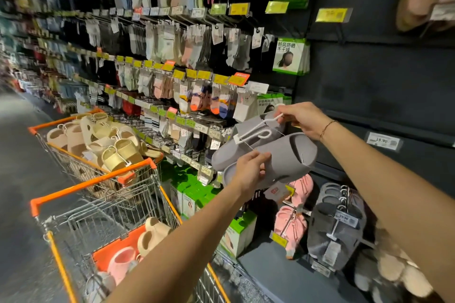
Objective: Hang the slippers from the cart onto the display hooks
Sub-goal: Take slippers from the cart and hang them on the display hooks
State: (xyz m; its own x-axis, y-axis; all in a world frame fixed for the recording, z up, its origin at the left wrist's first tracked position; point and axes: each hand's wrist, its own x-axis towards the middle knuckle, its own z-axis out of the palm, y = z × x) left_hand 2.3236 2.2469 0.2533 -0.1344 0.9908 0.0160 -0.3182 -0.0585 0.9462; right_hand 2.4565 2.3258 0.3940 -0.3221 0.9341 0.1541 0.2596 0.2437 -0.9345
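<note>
Got the grey slipper pair (275, 152) up in front of the dark display wall, well above the cart (98, 179). My right hand (304, 119) pinches the white hanger (256, 129), my left hand (251, 170) pinches the thin string by the sole. Looks like mid-carry; next I'd guess it needs lining the hanger loop onto a free hook

"19.90" on the shelf price tag (382, 140); "防风防晒" on green-edged packet (288, 56)

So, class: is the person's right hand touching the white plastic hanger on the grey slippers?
Touching. The head view shows the right hand pinching the end of the white hanger above the grey slippers.
</note>
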